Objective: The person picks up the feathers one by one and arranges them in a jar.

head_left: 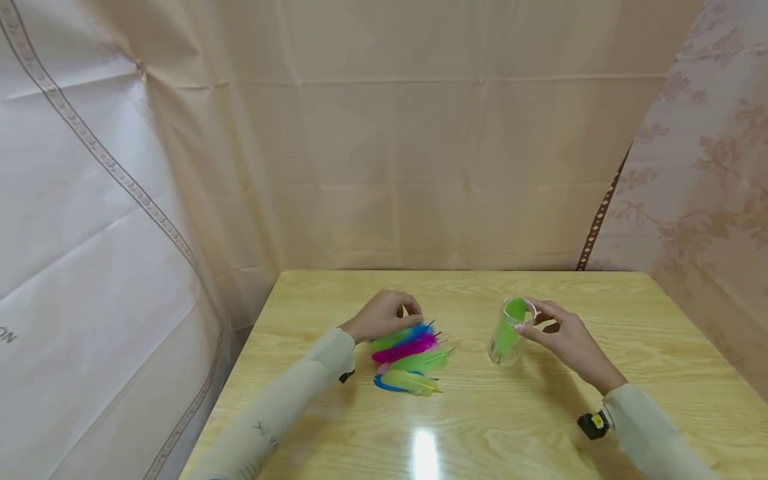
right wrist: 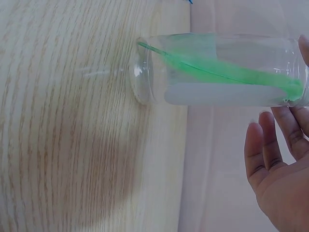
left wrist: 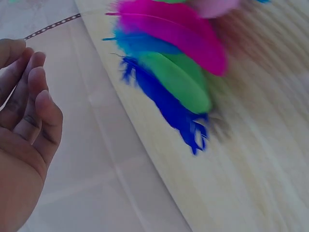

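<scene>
In the head view my left hand (head_left: pixel 387 315) is over the far end of a row of coloured feathers, fingers bent loosely downward. The left wrist view shows that hand (left wrist: pixel 26 111) beside a dark blue feather (left wrist: pixel 166 106), with no feather between its fingers. A green feather (left wrist: pixel 181 79) and a magenta feather (left wrist: pixel 178 29) lie alongside. My right hand (head_left: pixel 561 337) grips the rim of a clear glass jar (head_left: pixel 497 350) between thumb and fingers. Inside the jar leans a bright green feather (right wrist: pixel 217 70), quill down at the base.
Nearer the front of the wooden table (head_left: pixel 510 427) lie a light green feather (head_left: pixel 423 360), a yellow feather (head_left: pixel 411 382) and another blue feather. A beige cloth (head_left: pixel 384 167) hangs behind the table's far edge. Patterned cloth (head_left: pixel 720 167) hangs on the right.
</scene>
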`<action>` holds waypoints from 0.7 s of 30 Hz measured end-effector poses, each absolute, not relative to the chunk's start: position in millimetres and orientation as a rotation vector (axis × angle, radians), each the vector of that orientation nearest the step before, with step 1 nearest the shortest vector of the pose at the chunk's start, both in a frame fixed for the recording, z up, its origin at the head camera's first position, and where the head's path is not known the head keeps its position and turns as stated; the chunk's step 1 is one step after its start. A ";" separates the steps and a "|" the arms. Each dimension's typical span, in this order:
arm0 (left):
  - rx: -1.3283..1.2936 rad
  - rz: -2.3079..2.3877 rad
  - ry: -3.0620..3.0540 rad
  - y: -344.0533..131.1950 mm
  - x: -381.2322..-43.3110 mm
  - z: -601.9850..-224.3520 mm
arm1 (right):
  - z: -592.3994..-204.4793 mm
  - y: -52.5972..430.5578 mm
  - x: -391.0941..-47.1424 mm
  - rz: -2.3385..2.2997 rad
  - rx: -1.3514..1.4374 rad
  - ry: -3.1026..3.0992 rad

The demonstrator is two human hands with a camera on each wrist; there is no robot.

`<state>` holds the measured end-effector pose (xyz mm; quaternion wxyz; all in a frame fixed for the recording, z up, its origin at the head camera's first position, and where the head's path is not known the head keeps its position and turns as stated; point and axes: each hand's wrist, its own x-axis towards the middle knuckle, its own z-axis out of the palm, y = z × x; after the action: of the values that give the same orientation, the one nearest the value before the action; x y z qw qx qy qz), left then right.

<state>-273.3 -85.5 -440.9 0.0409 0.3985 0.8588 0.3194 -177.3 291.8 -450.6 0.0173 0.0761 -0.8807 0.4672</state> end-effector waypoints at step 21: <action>1.031 0.827 2.631 -133.9 -255.5 -477.9 | -454.0 292.8 -178.1 1.451 0.227 -2.734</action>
<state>-255.5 -133.9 -477.9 0.0987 0.3486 0.8892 0.2795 -178.1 292.8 -454.0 0.0191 0.0731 -0.8807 0.4676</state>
